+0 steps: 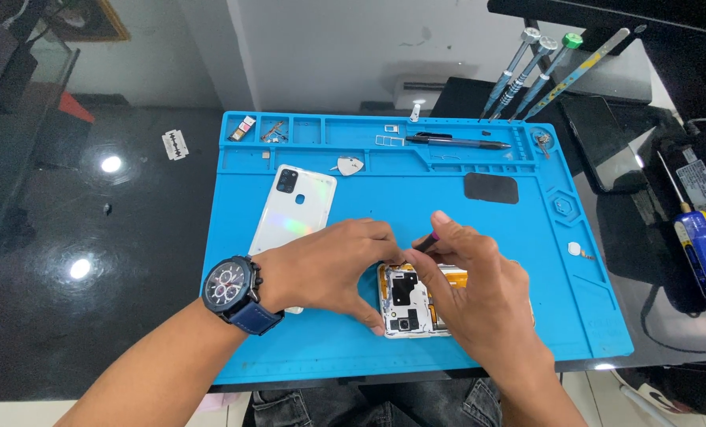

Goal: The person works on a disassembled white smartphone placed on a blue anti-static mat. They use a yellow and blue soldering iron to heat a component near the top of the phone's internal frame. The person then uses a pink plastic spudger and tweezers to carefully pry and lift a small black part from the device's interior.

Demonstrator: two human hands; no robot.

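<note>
**Hands at work on an opened phone**

Right hand (pixel 479 296) pinches a thin dark tool (pixel 426 243) between thumb and fingers, its tip pointing down toward the opened phone (pixel 407 304). Left hand (pixel 333 265), with a dark-faced wristwatch (pixel 228 286) on a blue strap, is curled over the phone's near-left edge, thumb and fingertips pressing on it to steady it. That phone lies back-up and uncovered on the blue work mat (pixel 329 348), near the mat's front edge, its inner boards and an orange strip showing between the two hands.

Just left of the left hand lies the white back cover (pixel 294 209) with its camera window, partly hidden under the wrist. Farther back on the mat are a small pick (pixel 351 165), a black pen-like tool (pixel 456 142) in the tray row, and a dark rectangular pad (pixel 491 188). Several screwdrivers (pixel 527 71) lean at the mat's far right corner. A razor blade (pixel 176 144) lies on the black table (pixel 92 237), left of the mat.
</note>
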